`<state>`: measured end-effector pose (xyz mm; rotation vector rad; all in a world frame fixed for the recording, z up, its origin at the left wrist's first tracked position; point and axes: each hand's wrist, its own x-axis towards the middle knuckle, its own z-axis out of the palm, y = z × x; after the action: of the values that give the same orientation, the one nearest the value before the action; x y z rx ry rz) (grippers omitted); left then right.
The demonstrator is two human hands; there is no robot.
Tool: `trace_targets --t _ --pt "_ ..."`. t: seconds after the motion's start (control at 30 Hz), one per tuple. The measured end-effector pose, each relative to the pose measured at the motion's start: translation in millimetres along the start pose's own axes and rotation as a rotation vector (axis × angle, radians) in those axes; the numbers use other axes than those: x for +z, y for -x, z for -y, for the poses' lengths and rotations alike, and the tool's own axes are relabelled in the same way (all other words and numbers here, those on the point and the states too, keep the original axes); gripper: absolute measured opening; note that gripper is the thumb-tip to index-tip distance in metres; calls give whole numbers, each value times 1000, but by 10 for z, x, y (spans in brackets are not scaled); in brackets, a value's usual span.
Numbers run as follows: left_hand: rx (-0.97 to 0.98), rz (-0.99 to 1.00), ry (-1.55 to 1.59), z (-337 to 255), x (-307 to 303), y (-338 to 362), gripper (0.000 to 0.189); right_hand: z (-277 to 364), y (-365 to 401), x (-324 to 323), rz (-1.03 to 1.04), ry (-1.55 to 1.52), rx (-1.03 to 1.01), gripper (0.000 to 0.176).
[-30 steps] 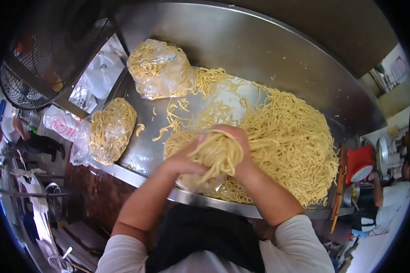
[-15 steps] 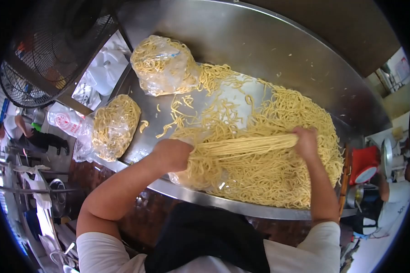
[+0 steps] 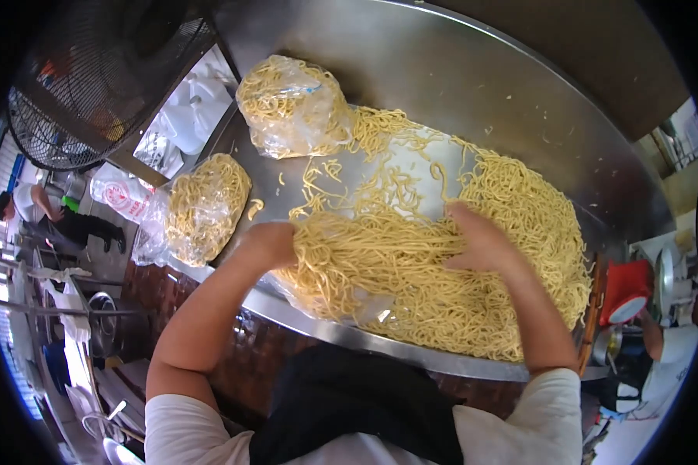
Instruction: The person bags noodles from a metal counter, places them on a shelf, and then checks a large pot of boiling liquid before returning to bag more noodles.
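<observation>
Yellow noodles [image 3: 512, 279] lie in a large heap over the right part of a metal tray [image 3: 279, 186]. My left hand [image 3: 273, 246] is at the left end of a bunch of noodles; its fingers are hidden behind the noodles and the opening of a clear plastic bag [image 3: 376, 306], which lies partly under them at the tray's front edge. My right hand [image 3: 477, 240] rests against the noodles at the bunch's right end, thumb and fingers spread apart.
Two filled bags of noodles stand on the left, one at the back [image 3: 295, 108] and one nearer [image 3: 207, 209]. A fan [image 3: 77, 101] is at upper left. A person [image 3: 54, 217] stands far left; another person's white sleeve [image 3: 671, 341] shows at right. A red scale [image 3: 627, 291] is at right.
My right hand has moved left, toward my left hand, and its fingers have opened. The noodle strands that were stretched between my hands now lie slack and bunched.
</observation>
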<state>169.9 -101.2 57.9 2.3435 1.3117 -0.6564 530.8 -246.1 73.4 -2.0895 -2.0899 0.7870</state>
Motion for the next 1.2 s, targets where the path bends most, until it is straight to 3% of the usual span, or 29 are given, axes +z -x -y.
trace_targets --t 0.03,0.07,0.13,0.17,0.2,0.27,0.3,0.33,0.4,0.5,0.57,0.6,0.67,0.73,0.8,0.83,0.9,0.97,1.03,1.17,1.2 --pt "41 -84 89 24 -11 38 43 162 -166 308 -32 65 -187 98" --pt "34 -86 91 81 5 94 43 365 -296 592 -41 131 -213 93" --pt "215 -345 340 215 -14 191 55 665 -467 1048 -43 190 -166 81" --pt "258 -186 381 205 -197 283 54 759 -490 1163 -28 179 -90 74" --pt "255 -188 375 181 -210 320 54 772 -475 1201 -33 175 -93 74" --pt "213 12 1021 56 -127 434 41 836 -447 1176 229 -53 166 63" --pt "325 111 1231 -87 -73 504 37 867 -396 1112 227 -50 159 63" --pt "441 215 1438 -300 -39 575 34 922 -297 985 168 -262 205 60" --pt "698 178 1523 -863 -248 854 39 994 -233 925 31 -681 244 57" --pt "765 57 1310 -1249 -770 1202 43 1299 -473 894 -124 -1036 18 54" --pt "1044 -198 1425 -1336 -914 1257 42 1565 -730 993 -171 -1026 -165 53" --pt "1051 -169 1421 -1301 -930 1204 42 1680 -842 1096 -184 -986 -228 52" --pt "740 145 1550 -1086 -917 1003 45 1833 -963 1427 -147 -854 -287 50" --pt "503 145 1551 -1007 -619 575 52 1902 -961 1791 -116 -760 -308 49" --pt "493 -32 1417 -1021 -102 168 59 1891 -899 2011 -145 -751 -316 47" --pt "503 -28 1419 -1047 43 -19 59 1882 -859 2079 -168 -763 -318 47" --pt "980 -474 421 -1176 261 -222 61 1769 -773 2127 -220 -785 -289 45" --pt "716 18 -64 -1544 210 -252 60 1633 -736 2136 -279 -796 -262 44" --pt "571 124 -233 -1722 432 -425 50 1491 -671 2132 -323 -803 -241 43" --pt "483 -31 -76 -1810 698 -811 42 1240 -523 2078 -309 -764 -295 41" --pt "499 -180 163 -1755 653 -799 35 1141 -448 1997 -247 -647 -338 40"
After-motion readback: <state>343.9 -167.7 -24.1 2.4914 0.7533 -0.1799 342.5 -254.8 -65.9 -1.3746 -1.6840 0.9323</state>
